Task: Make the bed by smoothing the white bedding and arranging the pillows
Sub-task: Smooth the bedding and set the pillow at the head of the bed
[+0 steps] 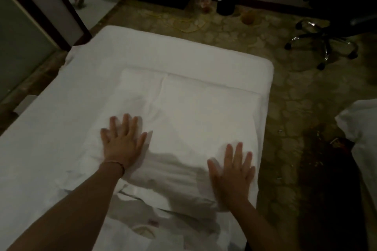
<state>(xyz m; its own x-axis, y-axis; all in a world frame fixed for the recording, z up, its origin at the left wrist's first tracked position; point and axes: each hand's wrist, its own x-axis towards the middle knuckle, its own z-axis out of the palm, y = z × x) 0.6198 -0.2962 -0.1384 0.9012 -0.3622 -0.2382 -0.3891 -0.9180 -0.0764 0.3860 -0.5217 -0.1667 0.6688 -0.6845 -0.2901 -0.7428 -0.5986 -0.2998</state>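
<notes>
Closest to the camera the white bedding (142,228) lies rumpled, with folds and a shadowed hollow that have not been smoothed. Just beyond it both forearms reach out over the bed. The left hand (122,140) lies flat with fingers spread, pressing down on the near left part of a pillow (183,120); the right hand (234,173) lies flat in the same way on the pillow's near right edge. Neither hand grips anything: the fingers are straight and splayed, palms down on the cloth, a little blurred. The pillow sits across the bed toward its far end, and a seam or second pillow edge shows on its far left, though I cannot tell which. Beyond it runs a smooth band of sheet (183,57) to the mattress end.

The step in hand looks like patting the pillow flat and square. The next move probably calls for sweeping both palms outward to press out the creases, then turning to the crumpled bedding nearest the person.

Farther off, on the patterned floor, stand a lined waste bin (226,0) and a wheeled chair base (324,45)
</notes>
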